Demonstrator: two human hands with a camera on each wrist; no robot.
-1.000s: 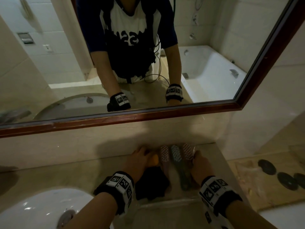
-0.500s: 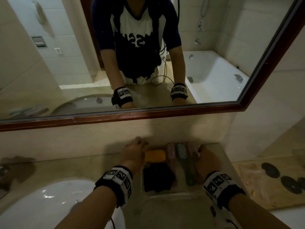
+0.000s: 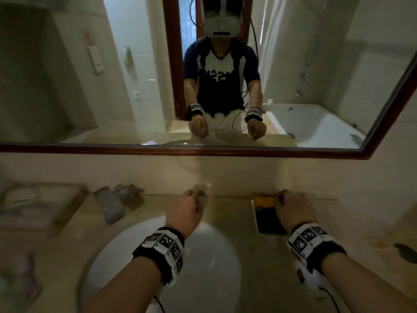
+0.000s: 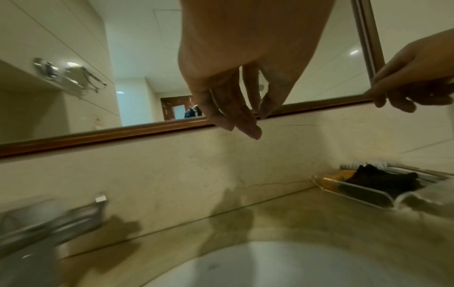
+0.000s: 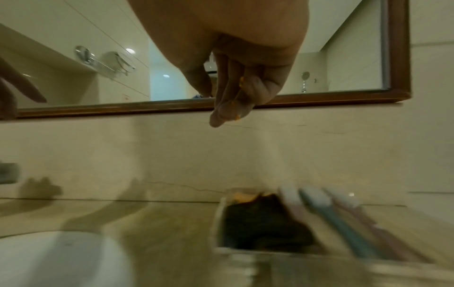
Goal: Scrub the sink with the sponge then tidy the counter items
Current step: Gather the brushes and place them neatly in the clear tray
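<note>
Both my hands hang free above the bench [image 3: 237, 222]. My left hand [image 3: 184, 211] is over the far rim of the sink [image 3: 214, 256], its fingers [image 4: 245, 124] loosely straight and holding nothing. My right hand [image 3: 294, 210] hovers over the clear tray [image 4: 363, 196], fingers [image 5: 222, 108] loosely bunched; a few orange flecks cling to them, but I see nothing gripped.

The orange sponge [image 3: 264, 201] lies at the tray's far end, with a dark cloth [image 4: 383, 180] beside it and 3 toothbrushes [image 5: 319, 202] alongside. So I judge the tidying nearly finished. The basin looks white and bare, though motion blur keeps me from saying how clean it is. Blurred items [image 3: 112, 204] by the wall to the left may still need sorting.
</note>
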